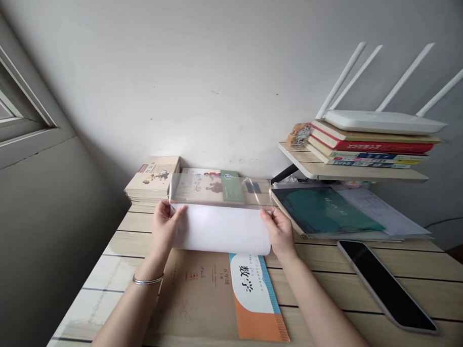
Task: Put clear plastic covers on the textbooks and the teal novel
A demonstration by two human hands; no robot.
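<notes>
Both hands hold up a clear plastic book cover (259,194) with a white sheet (222,229) along its lower part. My left hand (166,224) is closed on its left edge, thumb in front. The right edge is pinched by my right hand (280,233) in the same way. Below the raised sheet, a maths textbook (252,290) lies flat on the table, with a brownish left part and a white, blue and orange right part. The sheet hides its far edge. Through the clear plastic, a book with a green band (230,185) shows behind.
A stack of books (151,177) stands at the back left against the wall. To the right, a dark green folder (329,212) and papers lie under a small raised shelf (318,170) bearing books and a white router (385,121). A phone (387,285) lies at the right.
</notes>
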